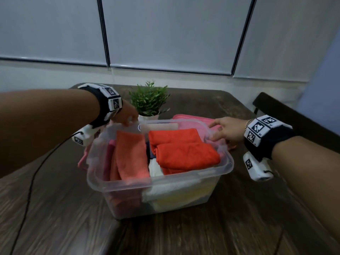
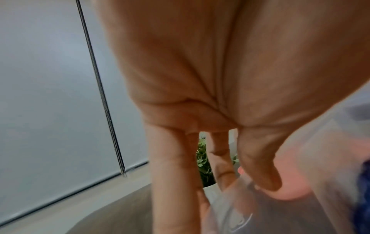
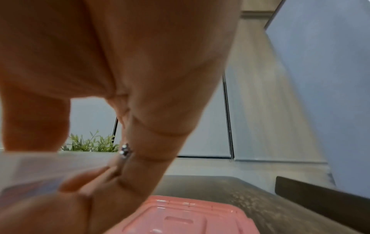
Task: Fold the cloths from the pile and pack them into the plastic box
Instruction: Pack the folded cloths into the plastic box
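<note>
A clear plastic box point(image 1: 184, 174) stands on the dark wooden table, packed with folded cloths: an orange one point(image 1: 131, 153) on the left, red-orange ones point(image 1: 184, 151) on the right, a white one point(image 1: 155, 169) between them, yellow lower down. My left hand point(image 1: 128, 118) pinches the far left rim; in the left wrist view the thumb point(image 2: 260, 166) is inside the box wall point(image 2: 240, 205) and the fingers outside. My right hand point(image 1: 220, 131) grips the far right corner, with its fingers point(image 3: 90, 182) along the box wall point(image 3: 40, 164).
A pink lid point(image 1: 195, 119) lies flat on the table right behind the box, under my right hand point(image 3: 192, 216). A small potted plant point(image 1: 149, 100) stands behind the box. A dark chair back point(image 1: 287, 118) is at the right. A black cable point(image 1: 31, 181) hangs from my left wrist.
</note>
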